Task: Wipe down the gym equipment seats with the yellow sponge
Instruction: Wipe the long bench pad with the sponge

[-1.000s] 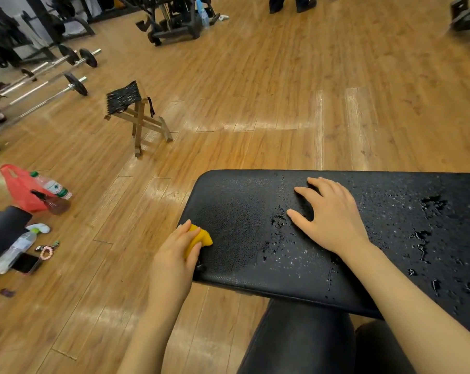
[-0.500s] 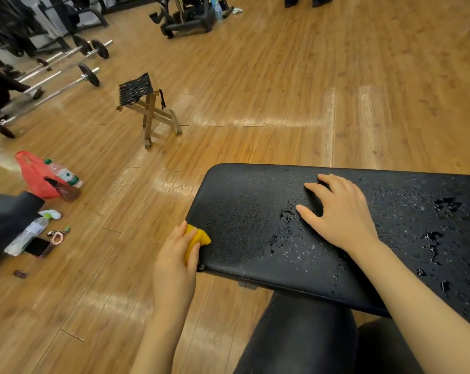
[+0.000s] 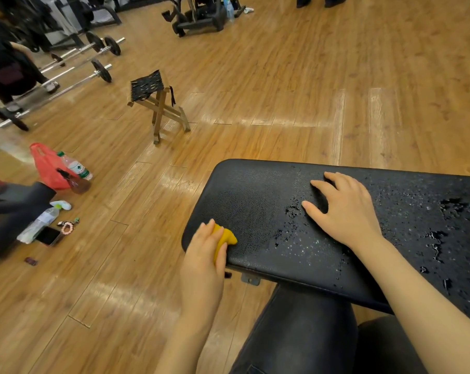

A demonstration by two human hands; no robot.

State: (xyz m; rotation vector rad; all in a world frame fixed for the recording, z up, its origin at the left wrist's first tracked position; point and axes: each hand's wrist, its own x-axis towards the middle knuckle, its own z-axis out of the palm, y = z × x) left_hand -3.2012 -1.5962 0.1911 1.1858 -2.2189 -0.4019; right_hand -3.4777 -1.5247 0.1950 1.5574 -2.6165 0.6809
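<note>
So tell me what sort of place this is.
Most likely a gym's weights area: loaded barbells lie on the wood floor, a black padded bench fills the foreground, and a wheeled exercise machine stands at the back.

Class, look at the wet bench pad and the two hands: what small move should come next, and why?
Probably sweep the yellow sponge rightward across the bench pad. The left hand holds it at the pad's near left corner, while water droplets and puddles lie further right, around the right hand resting flat there.
</note>
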